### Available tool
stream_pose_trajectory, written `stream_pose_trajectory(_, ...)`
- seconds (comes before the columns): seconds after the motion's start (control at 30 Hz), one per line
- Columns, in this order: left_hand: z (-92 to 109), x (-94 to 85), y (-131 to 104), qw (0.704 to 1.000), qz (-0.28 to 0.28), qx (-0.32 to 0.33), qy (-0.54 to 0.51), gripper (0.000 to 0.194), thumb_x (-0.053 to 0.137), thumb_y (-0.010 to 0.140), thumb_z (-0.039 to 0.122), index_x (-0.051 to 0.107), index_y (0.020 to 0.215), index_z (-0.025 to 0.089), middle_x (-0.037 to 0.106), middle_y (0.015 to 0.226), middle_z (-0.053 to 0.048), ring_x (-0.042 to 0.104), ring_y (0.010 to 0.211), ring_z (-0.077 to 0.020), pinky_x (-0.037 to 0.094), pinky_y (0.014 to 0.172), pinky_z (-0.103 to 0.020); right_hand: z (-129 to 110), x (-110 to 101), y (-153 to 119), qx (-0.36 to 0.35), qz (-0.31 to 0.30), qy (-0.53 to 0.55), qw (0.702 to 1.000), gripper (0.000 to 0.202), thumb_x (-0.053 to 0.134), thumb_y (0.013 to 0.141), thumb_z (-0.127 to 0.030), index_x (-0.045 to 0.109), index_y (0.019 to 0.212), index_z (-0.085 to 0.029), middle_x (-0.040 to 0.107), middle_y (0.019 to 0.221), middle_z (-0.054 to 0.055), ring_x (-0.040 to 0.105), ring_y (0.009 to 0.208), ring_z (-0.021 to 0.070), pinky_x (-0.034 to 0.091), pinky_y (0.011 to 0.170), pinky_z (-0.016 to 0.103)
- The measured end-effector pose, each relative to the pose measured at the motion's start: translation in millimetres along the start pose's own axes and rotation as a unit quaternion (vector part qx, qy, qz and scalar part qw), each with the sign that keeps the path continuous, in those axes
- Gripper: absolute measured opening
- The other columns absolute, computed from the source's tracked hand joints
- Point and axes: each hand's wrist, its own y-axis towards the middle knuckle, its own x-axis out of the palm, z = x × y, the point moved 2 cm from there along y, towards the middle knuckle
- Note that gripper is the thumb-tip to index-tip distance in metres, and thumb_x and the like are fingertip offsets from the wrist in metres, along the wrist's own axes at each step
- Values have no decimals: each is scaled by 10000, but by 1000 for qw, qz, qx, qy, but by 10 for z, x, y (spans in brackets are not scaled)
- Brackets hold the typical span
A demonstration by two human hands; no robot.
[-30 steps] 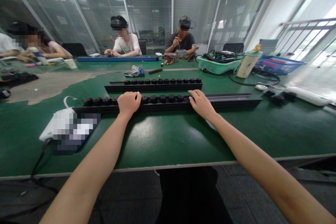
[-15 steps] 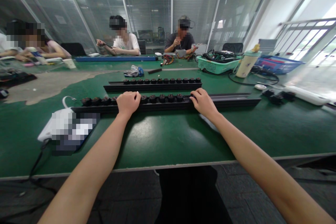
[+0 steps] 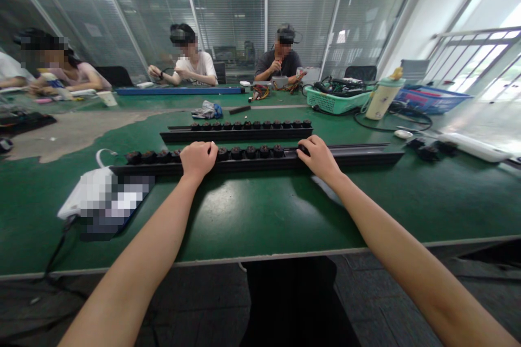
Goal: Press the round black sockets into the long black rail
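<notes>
A long black rail (image 3: 354,159), shaped like a channel, lies across the table before me, with several round black socket modules (image 3: 251,152) seated in a row along it. My left hand (image 3: 198,158) is closed around the rail's left part, over the row, and hides some modules. Farther right, my right hand (image 3: 318,155) pinches a black socket module (image 3: 303,148) at the rail, just past the last seated one. Its fingers cover much of that piece, so I cannot tell how deep it sits. Behind lies a second black rail (image 3: 240,134) carrying a similar row.
At the left lie a white adapter (image 3: 85,192) and a phone (image 3: 126,209). Loose black parts (image 3: 432,148) rest at the right. Farther back stand a green basket (image 3: 340,102) with cables, a cup (image 3: 385,98) and a blue basket (image 3: 437,100). Several people sit across the table.
My right hand has shifted slightly right along the rail, and more of the black module shows between its fingers. The left hand has stayed in place.
</notes>
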Motion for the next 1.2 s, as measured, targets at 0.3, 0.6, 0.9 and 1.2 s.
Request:
stream_pose_trajectory(0.3,3,-18,-3,1000,-5,0,-7,525,327,1036,411,762,844,190,777,964,-176,691,916,-316,361,681,-382,10,-10,16,23,10,32,999,200,625,949,-256,762,1083,-198,632,1061,122,621,1050,298,524,1004,453)
stream_pose_trajectory(0.6,1,-17,-9,1000,-1,2,-14,522,328,1032,413,759,833,197,775,945,-170,686,911,-319,363,683,-384,34,-12,24,41,21,52,998,154,650,921,-256,755,1019,-202,649,1056,116,621,1044,296,512,1002,455)
stream_pose_trajectory(0.9,-5,-3,-3,1000,-1,0,-9,526,329,1034,421,768,849,199,778,955,-173,687,914,-324,370,688,-384,38,-16,20,46,30,38,998,167,625,914,-233,764,1001,-200,648,1038,125,625,1029,304,526,996,465)
stream_pose_trajectory(1.2,-6,3,0,1000,-8,-4,-14,549,311,1045,425,772,867,185,772,961,-183,694,930,-337,373,704,-394,74,-33,22,48,34,26,998,150,614,899,-208,745,973,-198,643,1018,132,626,1016,310,528,990,458)
